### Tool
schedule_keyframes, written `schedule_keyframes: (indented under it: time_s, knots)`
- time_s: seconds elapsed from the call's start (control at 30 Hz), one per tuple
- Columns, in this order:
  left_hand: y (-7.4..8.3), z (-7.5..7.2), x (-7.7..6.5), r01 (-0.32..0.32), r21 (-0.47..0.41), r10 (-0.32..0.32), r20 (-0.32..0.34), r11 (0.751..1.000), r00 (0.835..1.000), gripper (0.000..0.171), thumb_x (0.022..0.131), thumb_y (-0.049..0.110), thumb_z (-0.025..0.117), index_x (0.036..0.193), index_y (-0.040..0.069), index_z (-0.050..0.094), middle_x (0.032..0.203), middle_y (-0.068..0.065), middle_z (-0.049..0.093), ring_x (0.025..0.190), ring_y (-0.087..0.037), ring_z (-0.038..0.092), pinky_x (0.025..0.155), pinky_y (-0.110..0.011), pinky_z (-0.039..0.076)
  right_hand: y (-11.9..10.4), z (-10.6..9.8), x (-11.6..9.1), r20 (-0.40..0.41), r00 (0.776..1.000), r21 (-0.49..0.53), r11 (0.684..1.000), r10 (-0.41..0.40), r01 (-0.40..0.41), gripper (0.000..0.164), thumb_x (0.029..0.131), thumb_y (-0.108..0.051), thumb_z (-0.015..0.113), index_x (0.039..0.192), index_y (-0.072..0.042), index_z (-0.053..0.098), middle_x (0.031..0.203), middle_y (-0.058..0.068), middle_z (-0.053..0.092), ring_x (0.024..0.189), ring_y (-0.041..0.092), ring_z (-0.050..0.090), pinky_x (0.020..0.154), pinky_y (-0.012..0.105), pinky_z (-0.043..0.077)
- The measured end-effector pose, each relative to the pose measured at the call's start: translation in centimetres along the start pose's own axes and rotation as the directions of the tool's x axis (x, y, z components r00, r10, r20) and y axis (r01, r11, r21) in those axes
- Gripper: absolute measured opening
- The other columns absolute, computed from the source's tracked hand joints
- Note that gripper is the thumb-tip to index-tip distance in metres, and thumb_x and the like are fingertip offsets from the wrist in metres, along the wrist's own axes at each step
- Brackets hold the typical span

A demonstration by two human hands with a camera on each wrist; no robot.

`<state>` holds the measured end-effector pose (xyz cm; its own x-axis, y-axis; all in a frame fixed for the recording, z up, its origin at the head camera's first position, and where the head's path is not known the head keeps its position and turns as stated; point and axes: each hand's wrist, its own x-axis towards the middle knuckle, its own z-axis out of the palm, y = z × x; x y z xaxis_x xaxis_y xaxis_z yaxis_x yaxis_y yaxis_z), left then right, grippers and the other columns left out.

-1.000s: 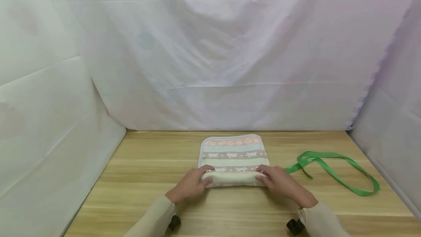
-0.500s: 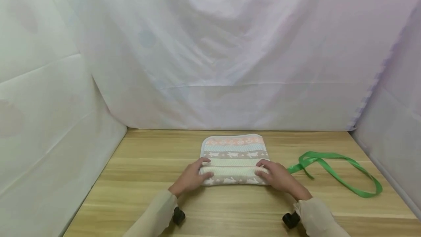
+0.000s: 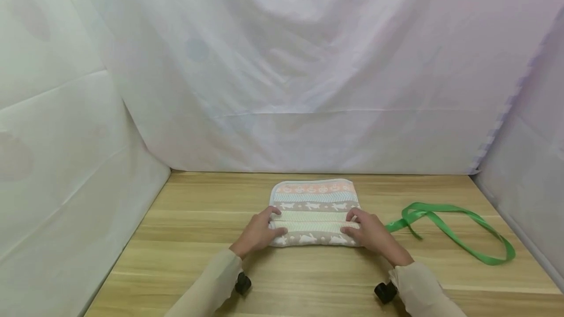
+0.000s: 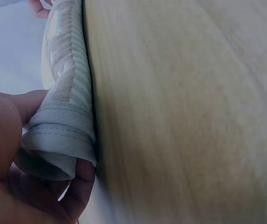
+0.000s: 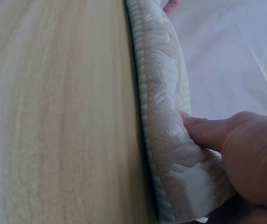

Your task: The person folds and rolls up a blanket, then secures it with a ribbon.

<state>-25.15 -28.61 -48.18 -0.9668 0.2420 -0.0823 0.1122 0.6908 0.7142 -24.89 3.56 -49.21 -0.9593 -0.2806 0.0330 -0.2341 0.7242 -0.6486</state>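
Observation:
A striped towel (image 3: 313,216) with white animal figures lies on the table, its near part folded over into a thick roll. At its left end my left hand (image 3: 260,229) grips the roll. In the left wrist view the thumb lies on the towel (image 4: 61,93) and fingers curl round its pale bound end. My right hand (image 3: 372,231) holds the opposite end. The right wrist view shows that thumb on the brown band of the towel (image 5: 163,93); most of the other fingers are hidden there.
A green ribbon (image 3: 467,216) lies in a loose loop to the right of the towel. The wooden table (image 3: 194,238) is bordered by white cloth (image 3: 286,62) behind and on both sides.
The near roll has turned away from me over the towel, bringing more of the brown animal band into sight. Both hands have shifted slightly forward with it.

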Motion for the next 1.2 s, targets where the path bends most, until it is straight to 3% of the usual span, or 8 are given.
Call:
schedule_keyframes:
  time_s: [0.33, 0.53, 0.7, 0.83, 0.93, 1.03, 1.1, 1.2]
  knots:
    - [-0.1, -0.2, 0.1, 0.01, -0.02, -0.01, 0.013, 1.0, 1.0, 0.04, 0.087, 0.03, 0.077, 0.118, 0.013, 0.059, 0.124, -0.021, 0.062, 0.114, -0.035, 0.059, 0.092, -0.053, 0.049, -0.4, -0.3, 0.0, 0.059, 0.995, 0.009, 0.997, 0.078, -0.079, 0.02, 0.088, -0.023, 0.076, 0.092, -0.014, 0.059, 0.117, 0.023, 0.067, 0.109, 0.041, 0.063, 0.08, 0.05, 0.053]
    - [-0.1, -0.1, 0.1, -0.006, -0.019, 0.006, 0.001, 1.0, 1.0, 0.037, 0.087, 0.029, 0.077, 0.116, 0.013, 0.06, 0.123, -0.019, 0.064, 0.113, -0.034, 0.06, 0.092, -0.052, 0.049, -0.7, -0.3, -0.2, 0.022, 0.997, -0.009, 0.997, 0.077, -0.077, 0.022, 0.087, -0.023, 0.077, 0.093, -0.013, 0.058, 0.105, 0.019, 0.069, 0.09, 0.027, 0.064, 0.072, 0.042, 0.052]
    - [-0.1, -0.1, 0.1, -0.021, 0.028, 0.022, -0.014, 0.999, 1.0, 0.036, 0.086, 0.029, 0.077, 0.115, 0.013, 0.061, 0.119, -0.019, 0.065, 0.108, -0.032, 0.061, 0.088, -0.05, 0.05, -1.4, 0.1, -0.3, -0.028, 0.999, -0.095, 0.995, 0.032, -0.035, 0.025, 0.084, -0.02, 0.079, 0.092, -0.008, 0.059, 0.091, 0.01, 0.068, 0.075, 0.016, 0.057, 0.065, 0.035, 0.049]
    - [-0.2, 0.2, -0.3, -0.066, 0.117, 0.073, -0.062, 0.991, 0.995, 0.033, 0.086, 0.03, 0.077, 0.111, 0.013, 0.063, 0.107, -0.011, 0.069, 0.09, -0.02, 0.06, 0.076, -0.039, 0.051, -1.8, 0.6, -0.6, -0.067, 0.997, -0.218, 0.976, -0.033, 0.017, 0.025, 0.084, -0.02, 0.079, 0.094, -0.007, 0.06, 0.089, 0.005, 0.061, 0.07, 0.014, 0.052, 0.062, 0.034, 0.047]
    - [-0.1, 0.4, -0.5, -0.128, 0.233, 0.156, -0.107, 0.964, 0.982, 0.03, 0.086, 0.03, 0.078, 0.107, 0.013, 0.065, 0.088, -0.002, 0.067, 0.071, -0.01, 0.052, 0.062, -0.029, 0.046, -2.0, 1.0, -0.7, -0.117, 0.981, -0.364, 0.926, -0.152, 0.1, 0.025, 0.082, -0.02, 0.081, 0.096, -0.009, 0.063, 0.091, 0.005, 0.059, 0.074, 0.019, 0.055, 0.066, 0.036, 0.048]
    - [0.1, 0.7, -0.6, -0.169, 0.34, 0.227, -0.137, 0.925, 0.964, 0.028, 0.085, 0.03, 0.078, 0.104, 0.013, 0.065, 0.079, 0.002, 0.064, 0.062, -0.007, 0.045, 0.054, -0.025, 0.04, -2.2, 1.3, -0.8, -0.135, 0.938, -0.537, 0.819, -0.319, 0.201, 0.023, 0.08, -0.017, 0.082, 0.093, -0.009, 0.065, 0.09, 0.005, 0.057, 0.08, 0.022, 0.053, 0.069, 0.037, 0.045]
    - [0.3, 0.9, -0.7, -0.17, 0.398, 0.248, -0.152, 0.901, 0.957, 0.028, 0.084, 0.03, 0.079, 0.102, 0.015, 0.064, 0.082, 0.001, 0.065, 0.063, -0.008, 0.047, 0.054, -0.026, 0.041, -2.3, 1.5, -0.9, -0.118, 0.907, -0.619, 0.744, -0.405, 0.251, 0.019, 0.08, -0.012, 0.081, 0.089, -0.009, 0.065, 0.086, 0.005, 0.055, 0.079, 0.024, 0.05, 0.068, 0.036, 0.041]
    - [0.7, 1.2, -0.9, -0.201, 0.499, 0.319, -0.164, 0.843, 0.933, 0.029, 0.083, 0.03, 0.08, 0.103, 0.015, 0.065, 0.096, -0.002, 0.069, 0.075, -0.015, 0.058, 0.061, -0.031, 0.048, -2.6, 1.6, -1.3, -0.087, 0.879, -0.675, 0.677, -0.468, 0.294, 0.014, 0.078, -0.004, 0.077, 0.082, -0.007, 0.064, 0.08, 0.004, 0.055, 0.075, 0.023, 0.049, 0.064, 0.035, 0.038]
